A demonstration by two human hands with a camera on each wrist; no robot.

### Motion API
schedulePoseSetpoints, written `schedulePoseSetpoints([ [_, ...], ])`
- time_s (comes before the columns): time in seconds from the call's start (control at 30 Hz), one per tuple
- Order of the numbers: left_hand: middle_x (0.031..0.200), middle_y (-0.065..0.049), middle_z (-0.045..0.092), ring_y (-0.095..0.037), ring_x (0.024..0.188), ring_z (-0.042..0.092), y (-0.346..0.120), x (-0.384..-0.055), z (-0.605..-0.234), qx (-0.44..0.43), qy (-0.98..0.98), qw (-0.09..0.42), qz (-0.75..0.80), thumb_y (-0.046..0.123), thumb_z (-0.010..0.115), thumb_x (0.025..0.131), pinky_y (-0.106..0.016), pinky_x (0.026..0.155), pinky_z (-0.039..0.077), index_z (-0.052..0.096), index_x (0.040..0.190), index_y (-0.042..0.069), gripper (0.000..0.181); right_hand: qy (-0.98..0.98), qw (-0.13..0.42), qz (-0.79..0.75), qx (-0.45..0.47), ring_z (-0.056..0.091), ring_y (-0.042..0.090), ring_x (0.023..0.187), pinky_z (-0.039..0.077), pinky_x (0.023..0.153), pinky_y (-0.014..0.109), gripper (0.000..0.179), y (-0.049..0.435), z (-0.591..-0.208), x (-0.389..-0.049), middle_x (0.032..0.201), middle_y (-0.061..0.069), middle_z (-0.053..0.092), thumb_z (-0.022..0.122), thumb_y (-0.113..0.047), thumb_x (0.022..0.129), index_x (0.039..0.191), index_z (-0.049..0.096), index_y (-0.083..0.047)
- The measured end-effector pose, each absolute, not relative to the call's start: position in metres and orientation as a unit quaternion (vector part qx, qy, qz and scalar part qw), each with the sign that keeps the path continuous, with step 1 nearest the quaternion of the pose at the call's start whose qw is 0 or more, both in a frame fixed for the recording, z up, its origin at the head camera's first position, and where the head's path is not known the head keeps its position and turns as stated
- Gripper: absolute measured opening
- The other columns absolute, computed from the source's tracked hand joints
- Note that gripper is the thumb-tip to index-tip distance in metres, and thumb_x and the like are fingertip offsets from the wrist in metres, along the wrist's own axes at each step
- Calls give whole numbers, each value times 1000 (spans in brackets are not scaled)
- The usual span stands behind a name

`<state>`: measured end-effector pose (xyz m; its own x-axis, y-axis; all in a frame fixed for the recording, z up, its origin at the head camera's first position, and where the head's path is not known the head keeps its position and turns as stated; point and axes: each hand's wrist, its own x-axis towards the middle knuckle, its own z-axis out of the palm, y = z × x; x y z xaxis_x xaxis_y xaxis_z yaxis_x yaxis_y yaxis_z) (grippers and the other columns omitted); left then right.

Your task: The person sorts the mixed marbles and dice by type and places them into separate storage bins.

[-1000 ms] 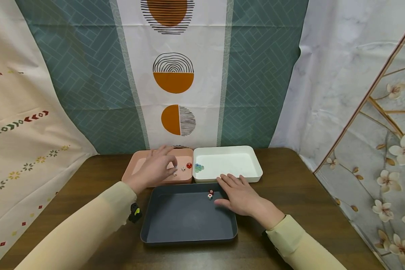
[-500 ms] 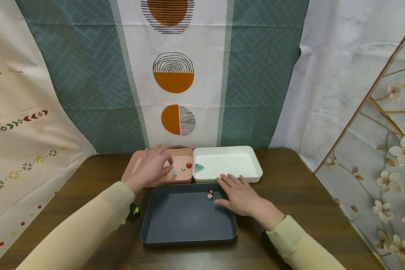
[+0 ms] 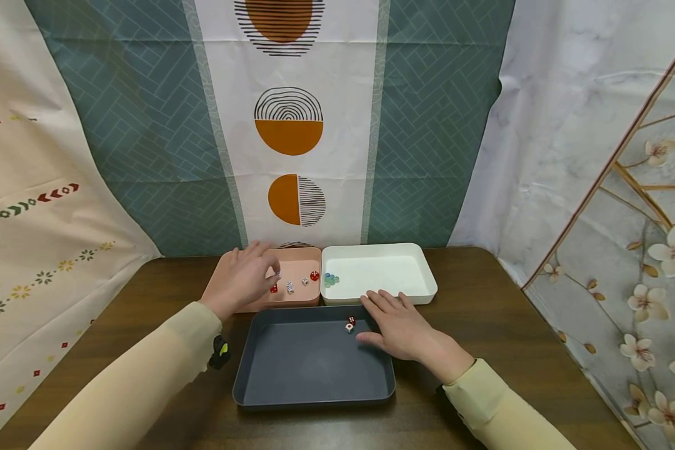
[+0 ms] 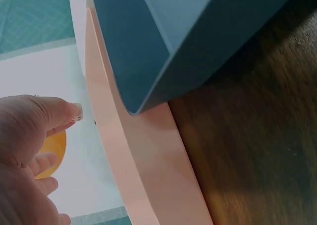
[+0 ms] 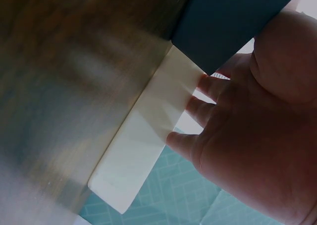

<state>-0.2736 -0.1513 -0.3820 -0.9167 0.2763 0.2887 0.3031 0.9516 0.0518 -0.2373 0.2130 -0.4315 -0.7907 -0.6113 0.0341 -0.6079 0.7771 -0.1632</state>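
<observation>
My left hand (image 3: 242,279) is over the pink tray (image 3: 259,306), thumb and index finger pinching a small white die (image 4: 78,112). Below the fingertips in that tray lies a red die (image 3: 273,288), with white dice (image 3: 289,287) to its right. Farther right are another white die (image 3: 305,281) and a larger red die (image 3: 314,275). The right hand (image 3: 396,328) has its fingers extended, their tips at the near rim of the white tray (image 3: 382,272), above the dark grey tray's (image 3: 315,369) right corner. Left of its thumb, a dark red die (image 3: 351,320) and a white die (image 3: 349,327) lie in the grey tray.
Blue-green glass beads (image 3: 330,279) are clustered at the left end of the white tray. All three trays stand close together on a brown wooden table (image 3: 163,294). Patterned cloth (image 3: 146,125) hangs behind and at both sides.
My left hand has shifted a little to the left within the pink tray, uncovering the red die and more of the white dice. The right hand stays where it was.
</observation>
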Motion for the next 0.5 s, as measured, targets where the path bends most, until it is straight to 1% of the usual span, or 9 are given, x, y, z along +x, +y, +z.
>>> schedulePoseSetpoints([
  [0.07, 160, -16, 56, -47, 157, 40, -153, -273, -382, -144, -979, 142, -35, 21, 81, 101, -74, 119, 35, 77, 103, 18, 6, 943, 12, -84, -323, 30, 39, 164, 18, 131, 67, 85, 213, -432, -237, 176, 16, 38, 65, -59, 108, 170, 41, -6],
  [0.1, 159, -15, 57, -45, 155, 43, -154, -273, -382, -143, -979, 146, -25, 23, 81, 101, -72, 117, 39, 77, 103, 19, 6, 943, 13, -84, -322, 29, 39, 164, 17, 131, 67, 86, 213, -432, -238, 176, 16, 37, 65, -59, 108, 171, 41, -6],
  [0.13, 159, -15, 57, -43, 154, 44, -155, -273, -382, -143, -979, 147, -22, 23, 81, 101, -70, 115, 41, 78, 103, 19, 5, 943, 13, -86, -322, 29, 40, 164, 17, 131, 67, 86, 213, -432, -238, 176, 16, 37, 66, -58, 108, 170, 41, -6],
  [0.27, 158, -16, 58, -40, 150, 47, -157, -273, -382, -138, -979, 149, -22, 23, 80, 101, -70, 114, 41, 79, 104, 19, 5, 944, 16, -85, -319, 28, 39, 165, 17, 131, 67, 86, 213, -431, -238, 176, 16, 36, 66, -58, 108, 171, 40, -6],
  [0.3, 158, -16, 57, -40, 150, 47, -158, -274, -382, -136, -979, 149, -21, 23, 80, 101, -70, 114, 41, 79, 105, 19, 5, 944, 16, -85, -319, 29, 39, 164, 17, 131, 67, 86, 212, -430, -237, 176, 16, 37, 66, -58, 108, 171, 41, -6],
  [0.43, 160, -20, 55, -46, 155, 41, -159, -276, -383, -125, -982, 138, -34, 22, 79, 102, -74, 120, 33, 80, 108, 18, 7, 945, 20, -80, -317, 28, 38, 165, 17, 132, 66, 85, 212, -430, -237, 177, 14, 36, 64, -60, 108, 171, 40, -8],
  [0.5, 163, -22, 51, -49, 158, 35, -160, -277, -383, -118, -984, 129, -40, 22, 79, 103, -77, 123, 27, 80, 109, 17, 8, 945, 20, -80, -317, 28, 37, 165, 17, 132, 66, 86, 212, -429, -237, 177, 14, 36, 64, -61, 108, 171, 40, -8],
])
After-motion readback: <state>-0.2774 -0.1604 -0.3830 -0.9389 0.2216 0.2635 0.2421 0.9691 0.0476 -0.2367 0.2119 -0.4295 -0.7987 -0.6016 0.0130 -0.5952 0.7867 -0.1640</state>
